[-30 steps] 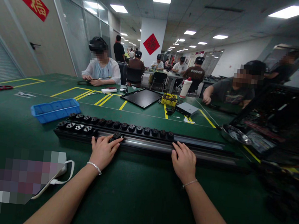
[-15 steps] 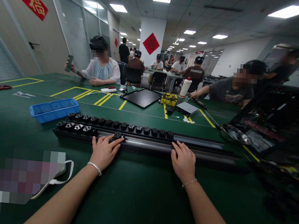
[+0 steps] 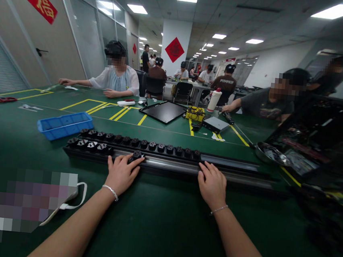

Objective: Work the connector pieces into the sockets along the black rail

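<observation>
Two long black rails lie side by side across the green table. The back rail (image 3: 229, 162) carries a row of several black socket modules (image 3: 161, 147), and its right part shows bare channel. In the front rail (image 3: 170, 165), a few more modules (image 3: 91, 146) sit at the left end. One lone black socket module (image 3: 137, 155) stands in this channel beside my left hand (image 3: 121, 175). That hand's fingers are spread, with the index fingertip by the module and the others at the rail. My right hand (image 3: 212, 187) rests open, fingertips on the front rail farther right.
A blue plastic bin (image 3: 65, 125) stands behind the rails at left. Beyond are a black flat panel (image 3: 164, 111), a grey box (image 3: 216, 124) and a white bottle (image 3: 214, 100). A metal bowl (image 3: 270, 153) sits at right near an open black case (image 3: 319, 134). Two people sit opposite.
My hands hold nearly the same pose on the rail. The view has shifted slightly. The person opposite at left has lowered an arm and set a green item onto the table.
</observation>
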`<state>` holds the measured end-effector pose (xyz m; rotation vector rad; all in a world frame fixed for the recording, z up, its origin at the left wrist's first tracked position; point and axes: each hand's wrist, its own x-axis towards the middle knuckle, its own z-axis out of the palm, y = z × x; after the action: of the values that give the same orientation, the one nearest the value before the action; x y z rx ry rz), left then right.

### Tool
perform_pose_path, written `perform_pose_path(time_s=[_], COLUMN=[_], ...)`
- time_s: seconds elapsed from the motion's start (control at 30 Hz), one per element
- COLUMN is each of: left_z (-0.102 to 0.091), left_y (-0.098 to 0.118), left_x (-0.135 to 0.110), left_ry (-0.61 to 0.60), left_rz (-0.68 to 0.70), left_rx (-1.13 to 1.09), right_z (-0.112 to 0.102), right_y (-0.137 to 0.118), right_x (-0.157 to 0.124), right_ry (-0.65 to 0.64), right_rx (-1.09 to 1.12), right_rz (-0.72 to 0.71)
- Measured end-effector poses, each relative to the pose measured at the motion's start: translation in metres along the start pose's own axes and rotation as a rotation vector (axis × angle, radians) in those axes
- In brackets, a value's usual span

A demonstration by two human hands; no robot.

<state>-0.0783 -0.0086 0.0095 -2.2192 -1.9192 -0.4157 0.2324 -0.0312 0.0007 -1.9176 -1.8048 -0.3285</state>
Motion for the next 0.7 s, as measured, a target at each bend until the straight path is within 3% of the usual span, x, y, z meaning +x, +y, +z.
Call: perform_pose_path(time_s=[0.7], left_z=[-0.0006], left_y=[0.0024], left_x=[-0.0002], left_ry=[-0.018], left_rz=[-0.007], left_rx=[0.000], right_z=[0.0011], right_y=[0.0004], right_x=[-0.0002], right_ry=[0.013], right_rx=[0.013], right_rz=[0.008])
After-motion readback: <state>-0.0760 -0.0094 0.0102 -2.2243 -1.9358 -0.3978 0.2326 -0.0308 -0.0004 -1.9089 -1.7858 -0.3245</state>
